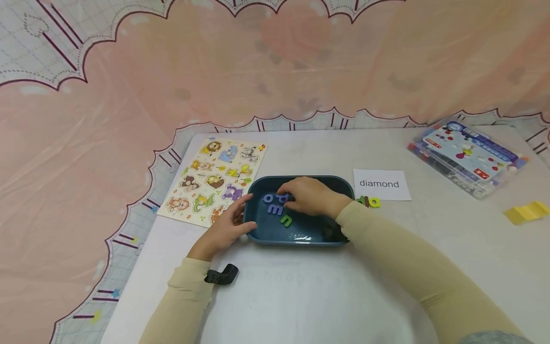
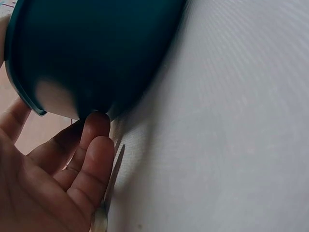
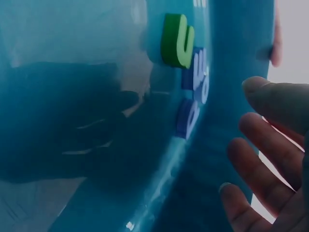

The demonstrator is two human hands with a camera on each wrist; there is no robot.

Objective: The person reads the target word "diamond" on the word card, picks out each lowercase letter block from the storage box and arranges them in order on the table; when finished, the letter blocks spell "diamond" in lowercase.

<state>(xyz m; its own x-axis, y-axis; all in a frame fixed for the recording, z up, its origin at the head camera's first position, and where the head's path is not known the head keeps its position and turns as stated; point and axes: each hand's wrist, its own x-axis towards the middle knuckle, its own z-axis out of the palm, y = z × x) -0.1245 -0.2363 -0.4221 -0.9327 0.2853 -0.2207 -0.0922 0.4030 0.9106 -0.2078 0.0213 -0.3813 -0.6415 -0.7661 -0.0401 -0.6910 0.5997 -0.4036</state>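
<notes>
watching from my end, i take the blue tray point(image 1: 268, 234) as my landmark; its raised walls probably stop small pieces straying. inside, towards the tray's left end, lie a purple m point(image 1: 275, 209), a purple o point(image 1: 268, 198), a green letter point(image 1: 286, 220) and a half-covered purple letter point(image 1: 281, 197) under the right hand point(image 1: 311, 195). that hand reaches down into the tray, fingers spread, nothing visibly between them; whether a fingertip touches the letter, i can't tell. and the left hand point(image 1: 223, 231): at the tray's left end, thumb and fingers wide apart at the rim, i'd say to steady it. just right of the tray, a diamond card point(image 1: 382, 185) faces the person, presumably for reading, and a yellow a point(image 1: 375, 203) lies there too.
</notes>
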